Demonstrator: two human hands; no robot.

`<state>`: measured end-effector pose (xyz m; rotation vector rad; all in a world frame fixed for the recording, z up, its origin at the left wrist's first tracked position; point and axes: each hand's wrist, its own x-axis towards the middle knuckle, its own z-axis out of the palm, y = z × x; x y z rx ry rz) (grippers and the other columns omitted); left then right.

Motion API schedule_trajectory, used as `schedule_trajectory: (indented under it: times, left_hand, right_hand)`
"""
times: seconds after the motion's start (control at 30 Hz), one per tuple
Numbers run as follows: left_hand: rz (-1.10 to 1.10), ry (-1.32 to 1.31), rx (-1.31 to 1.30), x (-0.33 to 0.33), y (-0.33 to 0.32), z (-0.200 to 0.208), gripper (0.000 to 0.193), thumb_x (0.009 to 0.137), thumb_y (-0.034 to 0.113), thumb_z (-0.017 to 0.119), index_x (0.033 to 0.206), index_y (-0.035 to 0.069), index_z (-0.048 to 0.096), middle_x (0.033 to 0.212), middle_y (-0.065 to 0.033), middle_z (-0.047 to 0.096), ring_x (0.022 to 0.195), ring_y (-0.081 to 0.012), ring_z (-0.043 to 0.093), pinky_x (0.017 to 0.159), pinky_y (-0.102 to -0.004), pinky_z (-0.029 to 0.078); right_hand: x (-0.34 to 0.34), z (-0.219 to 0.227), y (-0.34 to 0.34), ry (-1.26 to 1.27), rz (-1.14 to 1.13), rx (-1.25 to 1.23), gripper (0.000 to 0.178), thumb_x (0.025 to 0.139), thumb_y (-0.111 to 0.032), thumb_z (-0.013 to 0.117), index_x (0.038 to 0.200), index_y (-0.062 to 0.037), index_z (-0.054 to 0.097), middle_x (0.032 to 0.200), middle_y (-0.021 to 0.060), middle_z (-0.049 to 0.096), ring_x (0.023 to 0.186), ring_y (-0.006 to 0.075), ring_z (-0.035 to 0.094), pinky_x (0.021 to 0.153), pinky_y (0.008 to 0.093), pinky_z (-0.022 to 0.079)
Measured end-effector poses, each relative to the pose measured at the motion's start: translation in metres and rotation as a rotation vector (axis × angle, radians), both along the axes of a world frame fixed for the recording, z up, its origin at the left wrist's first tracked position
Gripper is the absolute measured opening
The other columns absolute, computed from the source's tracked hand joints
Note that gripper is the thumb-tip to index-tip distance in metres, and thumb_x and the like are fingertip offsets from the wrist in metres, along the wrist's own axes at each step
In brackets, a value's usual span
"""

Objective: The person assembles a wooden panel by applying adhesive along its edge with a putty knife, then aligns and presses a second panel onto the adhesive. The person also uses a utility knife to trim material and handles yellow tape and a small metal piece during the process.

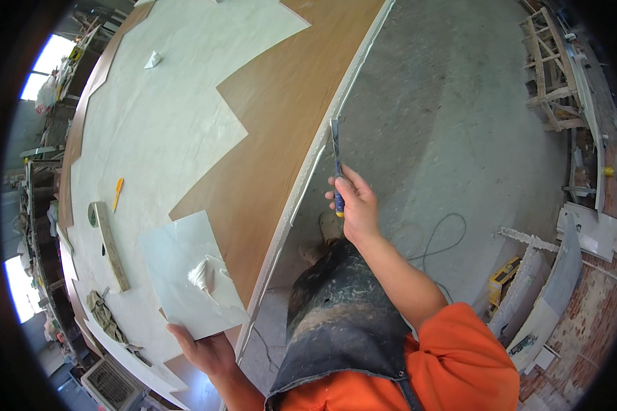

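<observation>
My left hand (211,353) grips the near edge of a flat pale square board (175,257), held over the large worktable. A dollop of white paste (200,277) sits on the board. In my right hand (356,205) is a putty knife (336,151) with a blue and yellow handle, its blade pointing away from me. The blade's tip is beside the table's long right edge (301,175), which carries a rough white strip; whether they touch I cannot tell. Under the board lies a brown surface (281,89), partly covered by a white zigzag-edged sheet (164,123).
A yellow utility knife (118,192), a wooden bar (111,250), a crumpled cloth (104,316) and a small white lump (153,60) lie on the table's left part. A cable (425,257) loops over the grey floor. Wooden frames (550,68) and panels (548,294) stand at right.
</observation>
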<state>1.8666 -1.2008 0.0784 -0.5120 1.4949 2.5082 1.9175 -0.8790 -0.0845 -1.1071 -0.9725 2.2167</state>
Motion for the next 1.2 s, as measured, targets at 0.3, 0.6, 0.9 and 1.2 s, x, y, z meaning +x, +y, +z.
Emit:
schedule_trajectory:
  times: [0.3, 0.6, 0.9, 1.2]
  left_hand:
    - [0.047, 0.014, 0.003, 0.013, -0.017, 0.006, 0.063, 0.108, 0.047, 0.047, 0.151, 0.002, 0.041, 0.152, -0.0138, 0.048, 0.138, -0.0296, 0.048, 0.117, -0.0471, 0.039]
    - [0.034, 0.04, 0.043, 0.027, -0.066, 0.005, 0.062, 0.108, 0.047, 0.048, 0.151, 0.003, 0.042, 0.152, -0.0138, 0.048, 0.138, -0.0292, 0.048, 0.117, -0.0475, 0.039]
    - [-0.072, 0.023, 0.015, 0.038, -0.159, -0.005, 0.065, 0.106, 0.049, 0.051, 0.15, 0.003, 0.043, 0.149, -0.0127, 0.05, 0.136, -0.0289, 0.049, 0.115, -0.0467, 0.04]
    - [-0.081, -0.01, -0.027, 0.056, -0.206, -0.001, 0.06, 0.107, 0.047, 0.049, 0.149, 0.006, 0.043, 0.15, -0.012, 0.048, 0.137, -0.0298, 0.048, 0.115, -0.0478, 0.04]
  right_hand:
    - [0.014, -0.008, -0.03, -0.172, -0.015, 0.028, 0.042, 0.099, -0.013, 0.065, 0.14, -0.0039, 0.059, 0.101, 0.0008, 0.067, 0.077, 0.0094, 0.063, 0.061, 0.0235, 0.049]
    - [0.043, 0.008, -0.036, -0.142, -0.166, 0.04, 0.044, 0.098, -0.013, 0.066, 0.14, -0.0033, 0.058, 0.102, 0.0044, 0.07, 0.077, 0.0112, 0.065, 0.06, 0.0254, 0.052]
    - [0.093, 0.014, -0.164, 0.115, 0.096, -0.107, 0.045, 0.103, -0.015, 0.06, 0.145, -0.0017, 0.053, 0.111, 0.0085, 0.07, 0.086, 0.0153, 0.068, 0.069, 0.0274, 0.055]
    - [0.057, -0.014, -0.205, 0.068, -0.046, -0.023, 0.045, 0.103, -0.011, 0.059, 0.146, -0.0022, 0.051, 0.115, 0.0077, 0.068, 0.09, 0.0153, 0.067, 0.073, 0.0285, 0.055]
